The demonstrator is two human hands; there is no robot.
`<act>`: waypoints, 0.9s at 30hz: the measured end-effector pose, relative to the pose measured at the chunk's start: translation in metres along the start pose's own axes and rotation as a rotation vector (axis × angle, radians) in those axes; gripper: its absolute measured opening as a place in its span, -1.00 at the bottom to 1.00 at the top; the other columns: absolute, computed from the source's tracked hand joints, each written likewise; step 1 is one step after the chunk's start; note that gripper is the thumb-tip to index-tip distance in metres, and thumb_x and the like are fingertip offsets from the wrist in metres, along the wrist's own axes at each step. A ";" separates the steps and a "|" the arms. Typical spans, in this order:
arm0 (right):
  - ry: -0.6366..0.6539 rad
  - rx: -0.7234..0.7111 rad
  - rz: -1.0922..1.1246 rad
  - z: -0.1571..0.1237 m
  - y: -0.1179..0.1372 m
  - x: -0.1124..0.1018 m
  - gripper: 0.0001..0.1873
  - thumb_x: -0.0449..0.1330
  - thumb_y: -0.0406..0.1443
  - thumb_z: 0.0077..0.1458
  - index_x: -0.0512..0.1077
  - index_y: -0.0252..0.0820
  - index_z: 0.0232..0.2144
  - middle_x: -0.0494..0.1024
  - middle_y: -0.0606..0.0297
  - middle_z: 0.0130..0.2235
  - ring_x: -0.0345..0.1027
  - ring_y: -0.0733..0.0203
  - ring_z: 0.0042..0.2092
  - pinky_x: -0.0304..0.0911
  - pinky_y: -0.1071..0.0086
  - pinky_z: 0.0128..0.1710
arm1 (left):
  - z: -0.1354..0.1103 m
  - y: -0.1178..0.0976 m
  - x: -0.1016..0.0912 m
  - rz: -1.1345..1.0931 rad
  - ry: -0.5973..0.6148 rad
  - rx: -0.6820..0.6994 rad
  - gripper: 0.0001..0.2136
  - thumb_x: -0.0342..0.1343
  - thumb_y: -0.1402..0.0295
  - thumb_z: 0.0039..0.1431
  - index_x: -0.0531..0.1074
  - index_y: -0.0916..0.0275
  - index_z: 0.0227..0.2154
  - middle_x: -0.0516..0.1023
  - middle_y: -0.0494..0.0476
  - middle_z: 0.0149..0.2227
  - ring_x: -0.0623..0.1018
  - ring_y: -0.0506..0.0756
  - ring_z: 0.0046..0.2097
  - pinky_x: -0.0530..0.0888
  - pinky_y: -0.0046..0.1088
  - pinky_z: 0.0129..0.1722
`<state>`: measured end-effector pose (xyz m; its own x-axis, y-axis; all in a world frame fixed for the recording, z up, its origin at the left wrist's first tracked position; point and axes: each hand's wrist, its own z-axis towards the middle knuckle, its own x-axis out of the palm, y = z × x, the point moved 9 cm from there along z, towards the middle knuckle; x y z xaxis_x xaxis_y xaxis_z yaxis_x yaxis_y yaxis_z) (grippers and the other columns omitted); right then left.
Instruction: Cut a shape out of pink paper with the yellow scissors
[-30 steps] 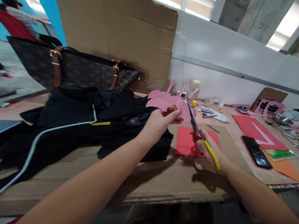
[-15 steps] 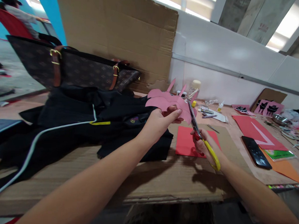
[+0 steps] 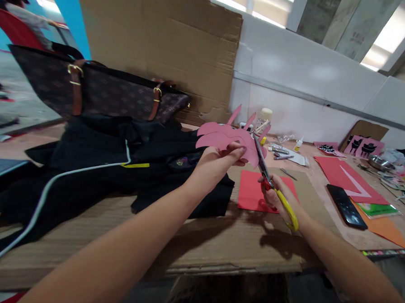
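Above the cardboard-topped table (image 3: pixel 218 247), I see the left hand (image 3: pixel 215 163) pinching the pink paper cutout (image 3: pixel 223 135) by its lower edge, just left of the scissors (image 3: pixel 262 164), whose blades slant up and away from the right hand (image 3: pixel 276 198) gripping their handles.

Left hand (image 3: pixel 218 163) was reached out front, pinched shut, thumb on top; right hand (image 3: pixel 277 199) was curled closed, lower.

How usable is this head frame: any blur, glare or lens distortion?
Head view: pink paper cutout and yellow-handled scissors crisp; left edge past the brown patterned handbag smeared; top windows blown out; soft shadows fall on the brown cardboard sheet; fisheye bends the wall rail.
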<state>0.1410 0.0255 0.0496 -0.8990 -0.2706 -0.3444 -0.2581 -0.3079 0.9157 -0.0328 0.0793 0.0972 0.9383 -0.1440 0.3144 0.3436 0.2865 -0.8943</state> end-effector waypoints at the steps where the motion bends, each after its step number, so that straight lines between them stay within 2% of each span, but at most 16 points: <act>1: 0.002 0.007 0.001 0.000 0.000 0.000 -0.38 0.10 0.26 0.17 0.28 -0.09 -0.05 0.21 0.35 -0.31 0.01 0.29 -0.41 0.02 0.41 -0.50 | 0.000 0.000 0.000 0.001 0.014 0.008 -0.63 0.45 0.12 -0.15 0.50 0.30 -0.43 0.53 0.03 -0.38 0.58 0.03 -0.39 0.62 -0.40 -0.22; 5: 0.003 0.017 0.000 0.000 0.000 0.001 -0.35 0.11 0.27 0.15 0.28 -0.11 -0.04 0.22 0.35 -0.31 0.01 0.30 -0.41 0.04 0.42 -0.49 | 0.001 -0.001 0.000 0.020 0.030 0.018 -0.63 0.44 0.09 -0.10 0.50 0.29 -0.42 0.53 0.03 -0.38 0.58 0.03 -0.38 0.61 -0.42 -0.23; 11: 0.001 0.004 -0.023 0.000 -0.002 -0.001 -0.35 0.10 0.27 0.17 0.29 -0.12 -0.03 0.22 0.35 -0.32 0.01 0.31 -0.42 0.05 0.42 -0.50 | 0.001 -0.002 0.001 0.008 0.003 -0.023 -0.60 0.47 0.12 -0.21 0.46 0.28 -0.45 0.51 0.00 -0.41 0.56 0.00 -0.43 0.60 -0.42 -0.25; 20: 0.006 0.008 -0.021 0.000 -0.002 0.001 -0.33 0.10 0.28 0.15 0.28 -0.12 -0.02 0.23 0.34 -0.31 0.00 0.30 -0.43 0.03 0.41 -0.52 | 0.001 -0.004 0.000 0.018 -0.020 -0.022 -0.57 0.48 0.08 -0.25 0.44 0.26 -0.46 0.52 -0.02 -0.42 0.57 0.01 -0.42 0.60 -0.38 -0.24; 27: 0.003 0.012 -0.002 -0.001 -0.002 0.001 -0.38 0.11 0.24 0.18 0.29 -0.10 -0.02 0.22 0.36 -0.33 -0.03 0.32 -0.44 0.00 0.43 -0.53 | 0.001 -0.004 0.000 0.032 0.018 -0.002 -0.60 0.45 0.09 -0.17 0.46 0.27 -0.45 0.52 0.00 -0.43 0.57 0.03 -0.42 0.59 -0.40 -0.25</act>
<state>0.1413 0.0254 0.0472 -0.8974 -0.2731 -0.3467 -0.2641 -0.2971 0.9176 -0.0338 0.0794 0.1008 0.9481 -0.1513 0.2797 0.3130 0.2892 -0.9046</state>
